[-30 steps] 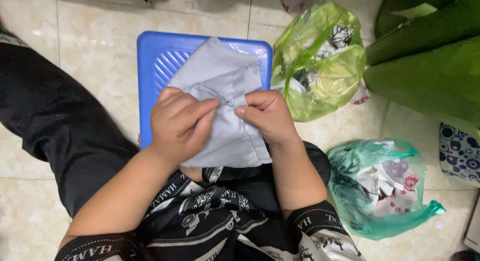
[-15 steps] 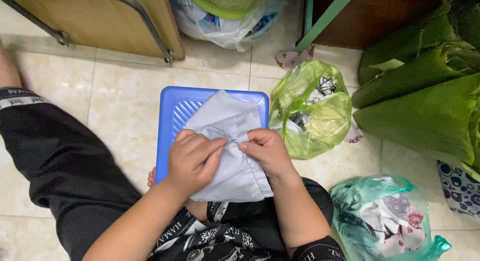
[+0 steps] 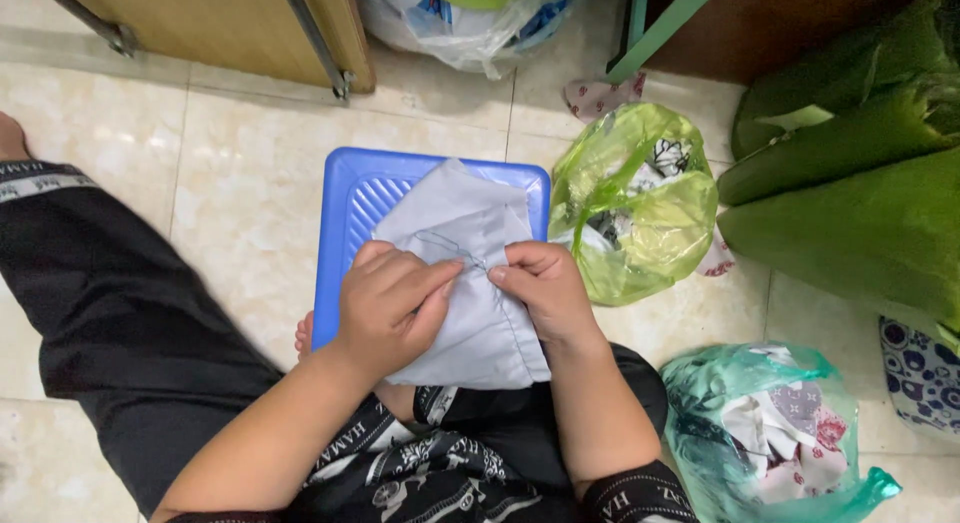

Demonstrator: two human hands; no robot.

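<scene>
Together, left hand [image 3: 385,308] and right hand [image 3: 540,288] pinch one grey cloth [image 3: 470,283] beside two plastic bags [image 3: 635,198].

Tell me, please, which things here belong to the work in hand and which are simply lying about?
In hand:
left hand
right hand
pale grey fabric piece
blue ribbed plastic stool

Lying about:
yellow-green plastic bag of scraps
teal plastic bag of scraps
green fabric rolls

Black trousers [image 3: 110,333] with a lettered grey band at the hem are worn at the left of the frame. A black top [image 3: 440,473] patterned in white is seen at bottom centre; both forearms are left bare.
</scene>
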